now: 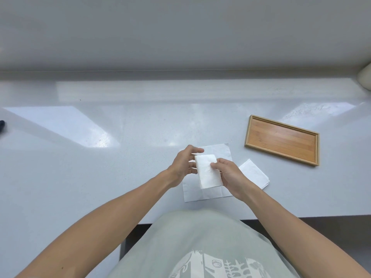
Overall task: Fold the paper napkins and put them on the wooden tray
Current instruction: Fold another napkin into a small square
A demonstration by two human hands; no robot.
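A small folded white napkin (207,171) is held above the table between both hands. My right hand (228,175) grips its right edge, thumb on top. My left hand (184,165) touches its left side with fingers spread behind it. Under them an unfolded white napkin (204,194) lies flat on the table. A second folded napkin (255,174) lies just right of my right hand. The wooden tray (282,140) sits empty at the right, a little beyond the napkins.
The white table (100,167) has its front edge close to my body. A dark object (1,125) pokes in at the far left edge. A pale rounded object (365,79) sits at the far right by the wall.
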